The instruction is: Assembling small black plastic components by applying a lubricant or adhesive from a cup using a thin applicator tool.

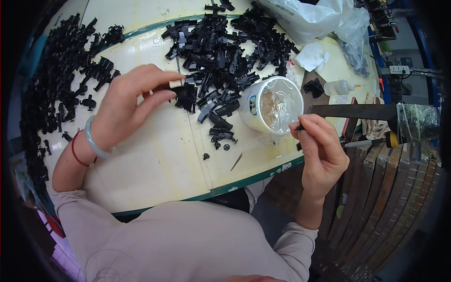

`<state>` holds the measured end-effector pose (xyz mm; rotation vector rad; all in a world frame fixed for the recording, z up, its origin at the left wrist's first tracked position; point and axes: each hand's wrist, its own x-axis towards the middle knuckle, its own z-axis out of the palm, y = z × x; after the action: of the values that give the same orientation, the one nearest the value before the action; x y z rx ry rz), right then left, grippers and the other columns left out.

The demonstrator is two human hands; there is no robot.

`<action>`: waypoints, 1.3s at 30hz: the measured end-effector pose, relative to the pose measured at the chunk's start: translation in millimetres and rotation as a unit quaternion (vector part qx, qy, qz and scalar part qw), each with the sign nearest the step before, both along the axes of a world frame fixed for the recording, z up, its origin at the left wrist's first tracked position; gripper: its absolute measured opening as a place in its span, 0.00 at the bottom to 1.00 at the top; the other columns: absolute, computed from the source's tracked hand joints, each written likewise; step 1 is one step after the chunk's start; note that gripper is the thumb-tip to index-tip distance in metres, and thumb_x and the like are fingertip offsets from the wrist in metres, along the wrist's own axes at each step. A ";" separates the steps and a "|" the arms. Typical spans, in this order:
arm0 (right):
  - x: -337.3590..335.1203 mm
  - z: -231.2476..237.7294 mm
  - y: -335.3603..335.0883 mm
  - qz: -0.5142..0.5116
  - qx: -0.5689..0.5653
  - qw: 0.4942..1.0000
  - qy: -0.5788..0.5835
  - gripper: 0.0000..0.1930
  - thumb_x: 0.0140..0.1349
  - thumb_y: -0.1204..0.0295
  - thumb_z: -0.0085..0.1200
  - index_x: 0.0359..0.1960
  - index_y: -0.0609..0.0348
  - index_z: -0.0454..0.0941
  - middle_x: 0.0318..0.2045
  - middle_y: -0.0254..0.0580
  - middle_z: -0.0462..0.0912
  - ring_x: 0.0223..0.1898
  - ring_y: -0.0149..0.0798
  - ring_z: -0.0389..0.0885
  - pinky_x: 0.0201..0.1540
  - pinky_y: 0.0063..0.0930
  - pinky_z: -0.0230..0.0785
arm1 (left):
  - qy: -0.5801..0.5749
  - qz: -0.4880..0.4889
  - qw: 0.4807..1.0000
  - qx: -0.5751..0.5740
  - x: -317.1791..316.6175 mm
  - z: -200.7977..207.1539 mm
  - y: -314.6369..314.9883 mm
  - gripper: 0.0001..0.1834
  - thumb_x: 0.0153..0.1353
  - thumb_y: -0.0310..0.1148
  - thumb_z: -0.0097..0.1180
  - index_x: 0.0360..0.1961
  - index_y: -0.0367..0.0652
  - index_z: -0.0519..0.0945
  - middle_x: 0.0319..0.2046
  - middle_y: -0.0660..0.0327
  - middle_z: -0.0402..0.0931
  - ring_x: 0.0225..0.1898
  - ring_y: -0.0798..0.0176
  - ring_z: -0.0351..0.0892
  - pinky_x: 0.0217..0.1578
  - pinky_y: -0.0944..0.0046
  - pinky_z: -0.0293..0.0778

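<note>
My left hand point(129, 101) is over the left part of the table, thumb and fingers closed around the edge of a black plastic part point(188, 97) beside the big pile. To the right, near the rim of a white bucket point(253, 109), my right hand point(324, 152) pinches a small black piece point(299, 127) between thumb and fingertips; its shape is mostly hidden. A heap of black plastic parts point(216, 51) spreads beyond my hands. Several small black wheel-like pieces point(226, 147) lie nearer to me, next to a thin metal strip point(236, 161).
More black parts point(51, 84) cover the far left. Clear plastic film lines the bucket. A white plastic bag point(305, 19), crumpled white tissue point(312, 56) and squeeze bottle point(339, 87) sit at the back right. A dark metal bar point(352, 111) and screwdriver-like tool point(369, 142) stick out at right.
</note>
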<state>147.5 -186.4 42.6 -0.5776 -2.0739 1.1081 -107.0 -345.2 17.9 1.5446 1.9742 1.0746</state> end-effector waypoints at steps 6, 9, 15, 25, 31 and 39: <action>0.5 0.9 21.4 0.037 0.071 0.995 -0.066 0.10 0.52 0.89 0.54 0.37 0.70 0.78 0.38 0.49 0.80 0.39 0.35 0.79 0.42 0.22 0.72 | -0.157 -0.066 0.985 -0.036 16.6 0.2 -4.8 0.08 0.55 0.21 0.55 0.38 0.35 0.79 0.28 0.61 0.75 0.27 0.72 0.71 0.30 0.73 0.67; -7.3 -0.3 23.4 -0.005 0.113 0.990 -0.080 0.10 0.47 0.87 0.60 0.34 0.67 0.81 0.33 0.46 0.82 0.36 0.36 0.81 0.38 0.22 0.72 | -0.251 -0.067 0.962 -0.088 14.9 -4.7 -6.6 0.07 0.56 0.23 0.57 0.37 0.34 0.78 0.29 0.64 0.77 0.29 0.75 0.73 0.33 0.75 0.69; -14.6 3.5 26.7 0.018 0.182 0.977 -0.109 0.10 0.46 0.86 0.61 0.33 0.66 0.81 0.32 0.46 0.82 0.34 0.38 0.81 0.38 0.23 0.73 | -0.376 -0.023 0.917 -0.135 15.9 -7.0 -4.0 0.09 0.55 0.21 0.58 0.38 0.32 0.77 0.32 0.63 0.78 0.34 0.76 0.76 0.39 0.75 0.72; -25.8 4.5 37.7 0.075 0.347 0.923 -0.151 0.15 0.37 0.85 0.62 0.31 0.62 0.81 0.31 0.39 0.81 0.32 0.39 0.76 0.33 0.27 0.69 | -0.343 -0.042 0.927 -0.147 15.2 -6.4 -4.0 0.08 0.54 0.21 0.59 0.36 0.32 0.78 0.30 0.63 0.79 0.32 0.76 0.77 0.36 0.75 0.74; -32.6 7.6 40.1 0.099 0.379 0.904 -0.173 0.17 0.33 0.84 0.61 0.31 0.60 0.81 0.31 0.35 0.81 0.31 0.38 0.71 0.32 0.26 0.67 | -0.360 -0.044 0.923 -0.131 14.6 -8.5 -4.8 0.08 0.54 0.21 0.59 0.36 0.32 0.78 0.29 0.63 0.79 0.31 0.76 0.77 0.35 0.76 0.74; -38.0 17.0 37.3 0.103 0.386 0.891 -0.217 0.15 0.35 0.84 0.61 0.29 0.59 0.80 0.30 0.34 0.81 0.31 0.38 0.71 0.32 0.26 0.66 | -0.348 -0.064 0.927 -0.123 12.0 -9.1 -3.7 0.07 0.54 0.21 0.59 0.36 0.32 0.78 0.29 0.62 0.79 0.31 0.75 0.78 0.33 0.76 0.74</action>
<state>109.5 -149.1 59.6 -0.2059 -2.7621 0.1700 -95.0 -348.9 8.8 0.9536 1.4259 1.0740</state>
